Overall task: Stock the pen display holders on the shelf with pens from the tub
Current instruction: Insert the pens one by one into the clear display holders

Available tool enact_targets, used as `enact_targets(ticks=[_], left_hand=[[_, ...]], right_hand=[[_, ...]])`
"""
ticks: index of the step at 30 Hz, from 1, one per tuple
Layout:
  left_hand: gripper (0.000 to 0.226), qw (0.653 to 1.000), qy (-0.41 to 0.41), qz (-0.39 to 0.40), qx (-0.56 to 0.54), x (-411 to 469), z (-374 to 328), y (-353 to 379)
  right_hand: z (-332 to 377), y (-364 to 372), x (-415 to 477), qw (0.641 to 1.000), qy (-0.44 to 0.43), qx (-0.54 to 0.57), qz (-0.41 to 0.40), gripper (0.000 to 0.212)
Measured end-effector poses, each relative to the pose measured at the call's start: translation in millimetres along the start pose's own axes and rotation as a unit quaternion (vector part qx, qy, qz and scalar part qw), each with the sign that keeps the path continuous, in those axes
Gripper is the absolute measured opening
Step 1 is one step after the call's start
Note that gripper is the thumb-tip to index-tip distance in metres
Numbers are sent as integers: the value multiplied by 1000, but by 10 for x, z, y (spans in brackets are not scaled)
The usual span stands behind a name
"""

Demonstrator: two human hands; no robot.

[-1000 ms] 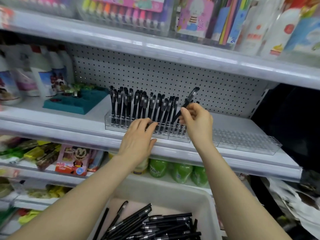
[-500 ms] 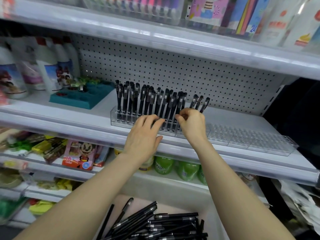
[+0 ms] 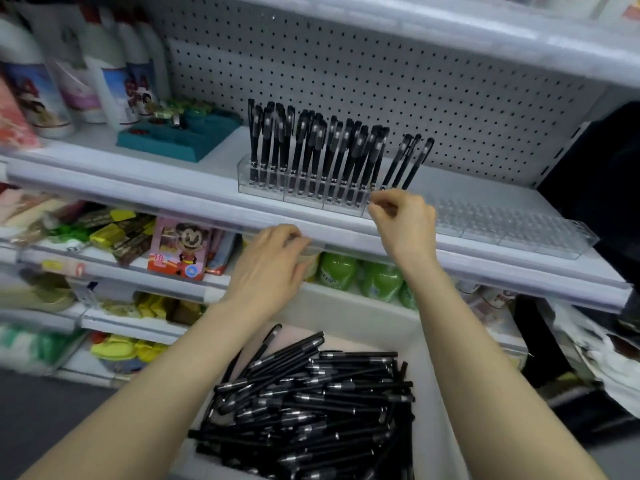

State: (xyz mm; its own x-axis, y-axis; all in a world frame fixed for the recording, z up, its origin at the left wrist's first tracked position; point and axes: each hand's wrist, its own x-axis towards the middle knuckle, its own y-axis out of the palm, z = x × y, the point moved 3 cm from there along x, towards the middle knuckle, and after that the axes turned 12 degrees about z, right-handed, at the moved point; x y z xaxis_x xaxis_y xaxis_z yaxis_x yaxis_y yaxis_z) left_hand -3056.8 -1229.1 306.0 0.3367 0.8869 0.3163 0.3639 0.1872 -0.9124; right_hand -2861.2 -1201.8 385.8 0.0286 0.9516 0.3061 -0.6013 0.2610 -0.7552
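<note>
shop | pegboard-backed shelf point(image 3: 311, 216) – packaged goods point(image 3: 178, 249) in rows – bottles point(image 3: 114, 81) lined up

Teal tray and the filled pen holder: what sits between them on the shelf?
Nothing. The head view shows only bare white shelf between the teal tray and the pen holder.

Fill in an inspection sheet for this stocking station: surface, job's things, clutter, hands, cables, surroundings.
Surface: white shelf, pegboard behind.
Job's things: clear holders, left sections full of black pens, three leaning pens next, right sections empty; tub below holds piled pens.
Clutter: teal tray, bottles at shelf's left.
Hands: left hand relaxed at the shelf's front rail; right hand curled, no pen seen in it.
Cables: nothing seen.
Surroundings: snack packs, green bottles on lower shelves.
</note>
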Motion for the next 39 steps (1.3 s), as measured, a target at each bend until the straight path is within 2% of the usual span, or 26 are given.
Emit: enact_targets(ticks=[3, 6, 12, 17, 20, 23, 25, 28, 33, 36, 39], left_hand=[[40, 999, -26, 23, -1, -284, 75, 280], [43, 999, -27, 40, 15, -431, 143, 495], [48, 999, -42, 21, 20, -488, 166, 541], [51, 998, -49, 25, 19, -497, 153, 549], [50, 998, -47, 28, 17, -509, 151, 544], [44, 999, -40, 20, 4, -526, 130, 520], [35, 999, -40, -1, -29, -531, 114, 477], [36, 997, -21, -19, -67, -521, 84, 404], [37, 1000, 19, 10, -20, -498, 11, 390], [38, 999, 31, 11, -3, -463, -9, 407], [39, 998, 50, 6, 32, -396, -51, 384]], right_hand=[[-88, 265, -479, 998, 2, 36, 53, 14], [-224, 646, -888, 987, 25, 50, 150, 11], [-401, 1144, -1260, 924, 20, 13, 382, 14], [-368, 1251, -1341, 893, -28, -34, 447, 23], [-378, 1260, -1331, 890, -17, -28, 454, 19], [-447, 1097, -1230, 911, 9, 12, 411, 11], [-529, 935, -1143, 926, 36, 70, 370, 10], [-594, 737, -1086, 924, 72, 166, 337, 6], [-598, 560, -1060, 918, 97, 275, 269, 10], [-617, 499, -1026, 932, 85, 232, 265, 10], [-506, 521, -968, 968, -17, 62, 241, 16]])
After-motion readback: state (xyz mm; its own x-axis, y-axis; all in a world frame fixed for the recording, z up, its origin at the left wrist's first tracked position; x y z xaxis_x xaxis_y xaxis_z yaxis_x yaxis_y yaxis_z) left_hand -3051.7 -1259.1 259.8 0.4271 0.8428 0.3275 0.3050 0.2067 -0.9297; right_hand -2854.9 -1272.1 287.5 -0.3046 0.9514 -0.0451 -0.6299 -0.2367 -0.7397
